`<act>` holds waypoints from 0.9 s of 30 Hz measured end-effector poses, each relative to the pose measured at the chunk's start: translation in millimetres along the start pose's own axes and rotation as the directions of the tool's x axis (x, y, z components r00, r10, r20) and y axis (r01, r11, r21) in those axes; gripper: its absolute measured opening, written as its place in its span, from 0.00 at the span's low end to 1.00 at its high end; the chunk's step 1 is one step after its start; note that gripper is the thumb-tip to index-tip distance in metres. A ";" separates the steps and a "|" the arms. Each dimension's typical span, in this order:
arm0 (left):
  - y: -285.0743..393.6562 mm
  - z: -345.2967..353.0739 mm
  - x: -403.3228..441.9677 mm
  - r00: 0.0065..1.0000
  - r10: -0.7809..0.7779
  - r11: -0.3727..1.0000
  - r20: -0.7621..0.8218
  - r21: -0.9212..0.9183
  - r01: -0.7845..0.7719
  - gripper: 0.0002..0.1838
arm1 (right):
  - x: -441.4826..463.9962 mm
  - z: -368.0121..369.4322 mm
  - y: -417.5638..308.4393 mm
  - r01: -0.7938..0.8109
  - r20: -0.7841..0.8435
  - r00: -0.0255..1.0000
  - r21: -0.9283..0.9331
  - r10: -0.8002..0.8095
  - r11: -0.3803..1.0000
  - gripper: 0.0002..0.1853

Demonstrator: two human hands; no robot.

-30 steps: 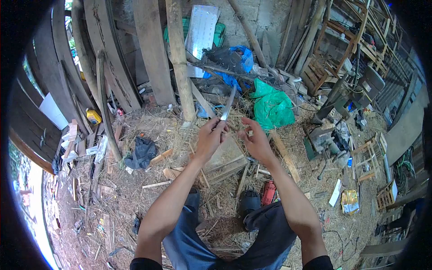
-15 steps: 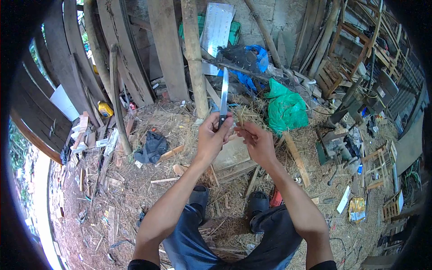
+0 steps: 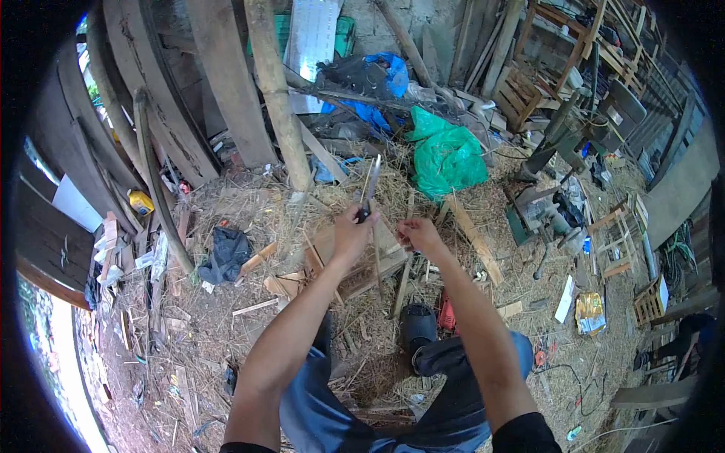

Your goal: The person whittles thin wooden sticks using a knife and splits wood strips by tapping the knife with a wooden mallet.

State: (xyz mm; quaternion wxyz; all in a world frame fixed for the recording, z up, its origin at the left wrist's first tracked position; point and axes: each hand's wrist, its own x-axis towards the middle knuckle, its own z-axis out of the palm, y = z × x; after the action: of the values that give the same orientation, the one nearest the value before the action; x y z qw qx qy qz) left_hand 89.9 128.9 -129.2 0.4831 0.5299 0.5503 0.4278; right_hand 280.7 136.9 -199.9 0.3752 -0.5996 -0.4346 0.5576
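My left hand (image 3: pixel 353 238) is closed around the black handle of a knife (image 3: pixel 373 183), its blade pointing up and away from me. A thin pale strip seems to lie alongside the blade, though I cannot tell whether the hand holds it too. To the right, my right hand (image 3: pixel 423 235) is apart from the knife with its fingers curled together. Anything between those fingertips is too small to make out. Below both hands is a flat wooden block (image 3: pixel 362 264) among loose sticks and shavings.
A green plastic bag (image 3: pixel 451 162) lies ahead, with a wooden post (image 3: pixel 281 106) to its left. Black cloth (image 3: pixel 226 255) and a wood plank (image 3: pixel 476 245) lie on the straw-strewn ground. A metal machine (image 3: pixel 540 215) stands at right. My sandalled foot (image 3: pixel 419 332) is below.
The view has turned, so the surroundings shift left. My hands have moved apart, and the knife is lower in view. The thin piece earlier in my right fingers no longer shows there.
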 end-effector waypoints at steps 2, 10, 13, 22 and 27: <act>-34.0 26.0 25.4 0.994 0.092 0.985 0.051 0.139 -0.098 0.15 | 9.1 -5.1 53.7 -0.097 -0.229 0.970 -0.084 0.076 0.992 0.11; -58.7 68.6 65.2 0.961 0.072 0.947 0.266 0.283 -0.149 0.17 | 27.5 20.8 194.5 -0.431 -0.370 0.892 -0.526 0.258 0.733 0.31; -69.5 66.0 74.2 0.950 0.109 0.935 0.294 0.294 -0.198 0.14 | 26.2 45.1 211.4 -0.442 -0.443 0.884 -0.683 0.152 0.582 0.37; -35.6 31.3 51.9 0.958 0.168 0.964 0.232 0.166 -0.209 0.13 | 52.0 27.2 229.7 -0.372 -0.462 0.868 -0.849 -0.182 0.375 0.24; 47.0 -11.1 15.2 0.941 0.293 0.912 0.169 0.248 -0.328 0.14 | 31.8 -16.5 109.1 -0.291 -0.426 0.903 -0.695 -0.052 0.657 0.19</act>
State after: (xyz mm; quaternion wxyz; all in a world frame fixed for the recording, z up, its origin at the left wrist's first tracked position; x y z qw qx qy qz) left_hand 87.4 147.9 -82.4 0.3658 0.6985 0.4802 0.3844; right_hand 308.3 130.2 -311.1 0.1409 -0.8305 -0.4937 0.2161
